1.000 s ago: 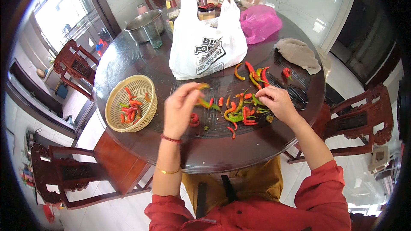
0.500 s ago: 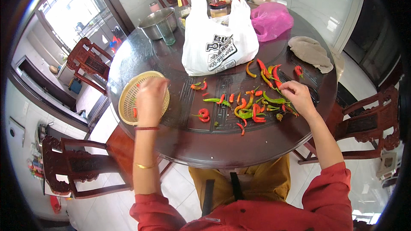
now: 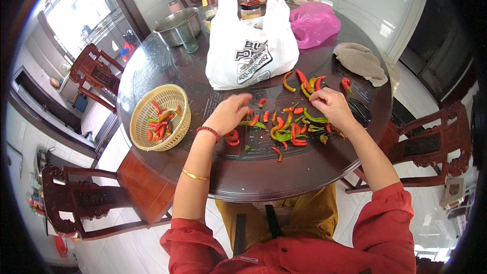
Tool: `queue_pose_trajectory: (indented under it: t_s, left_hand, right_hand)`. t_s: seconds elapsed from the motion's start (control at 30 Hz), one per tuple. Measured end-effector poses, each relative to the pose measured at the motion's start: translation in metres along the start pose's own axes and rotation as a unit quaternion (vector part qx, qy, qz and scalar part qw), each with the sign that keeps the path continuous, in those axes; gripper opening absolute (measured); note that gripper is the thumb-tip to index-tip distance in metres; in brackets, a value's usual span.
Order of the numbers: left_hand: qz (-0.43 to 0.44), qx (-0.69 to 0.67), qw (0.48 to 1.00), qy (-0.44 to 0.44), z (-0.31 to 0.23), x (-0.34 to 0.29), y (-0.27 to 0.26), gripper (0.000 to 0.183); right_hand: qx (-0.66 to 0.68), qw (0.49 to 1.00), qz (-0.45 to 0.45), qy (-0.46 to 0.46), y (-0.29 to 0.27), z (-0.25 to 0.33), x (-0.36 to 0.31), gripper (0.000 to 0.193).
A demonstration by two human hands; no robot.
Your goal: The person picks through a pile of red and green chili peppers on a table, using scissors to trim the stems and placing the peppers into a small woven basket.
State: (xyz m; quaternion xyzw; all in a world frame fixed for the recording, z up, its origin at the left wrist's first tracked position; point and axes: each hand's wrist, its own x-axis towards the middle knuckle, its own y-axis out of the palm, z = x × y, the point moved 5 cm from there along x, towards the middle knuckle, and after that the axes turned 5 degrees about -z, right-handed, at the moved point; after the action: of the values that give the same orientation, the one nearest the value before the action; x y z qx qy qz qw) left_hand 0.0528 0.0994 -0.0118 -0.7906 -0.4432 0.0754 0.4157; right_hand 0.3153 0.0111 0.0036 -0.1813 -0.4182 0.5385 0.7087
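Note:
My left hand (image 3: 229, 111) is over the table's middle, its fingers slightly blurred and stretched out, with nothing visible in them. Beneath and beside it lie red chili peppers (image 3: 232, 138), partly hidden by the hand. At the right, the fingers of my right hand (image 3: 332, 107) are pinched at the lower end of a yellow-green chili pepper (image 3: 306, 90). Several red, green and orange peppers and cut pieces (image 3: 298, 134) are scattered between my hands. To the left, a cream plastic basket (image 3: 184, 116) holds several peppers.
A white plastic bag (image 3: 251, 53) stands beyond the peppers on the round dark table (image 3: 238, 175). Behind it are a pink bag (image 3: 315, 24), a metal pot (image 3: 170, 28), a glass (image 3: 188, 40) and jars. A grey cloth (image 3: 360, 63) lies far right. Wooden chairs (image 3: 96, 195) flank the table.
My left hand has moved right, from above the basket to the peppers, uncovering the basket's contents. My right hand has shifted slightly left to the yellow-green pepper. The view has shifted a little.

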Motion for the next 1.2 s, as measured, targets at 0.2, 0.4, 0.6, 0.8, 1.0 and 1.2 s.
queue_pose_trajectory:
  t_s: [0.2,0.4,0.6,0.8,1.0,1.2]
  left_hand:
    - [-0.065,0.06,0.994,-0.06,0.003,-0.05,-0.04,0.022]
    - [0.014,0.057,0.995,-0.081,0.0,-0.081,-0.014,0.026]
    - [-0.076,0.008,0.992,-0.097,-0.002,-0.084,-0.009,0.017]
    - [-0.121,-0.102,0.978,-0.136,-0.026,-0.077,0.0,0.016]
    - [-0.229,-0.189,0.954,-0.048,-0.064,-0.081,0.009,0.012]
    - [-0.229,-0.152,0.961,0.015,-0.083,-0.083,0.02,0.011]
  right_hand:
    - [-0.051,0.998,0.008,-0.047,0.024,0.019,0.021,0.015]
    - [-0.037,0.992,0.004,-0.118,0.045,0.055,0.026,0.013]
    - [0.148,0.983,0.096,-0.054,0.051,0.075,-0.009,0.017]
    - [0.242,0.963,0.118,0.023,0.053,0.078,-0.036,0.012]
    - [0.355,0.888,0.255,0.144,0.065,0.088,-0.056,0.037]
    - [0.566,0.758,0.22,0.238,0.064,0.09,-0.068,0.019]
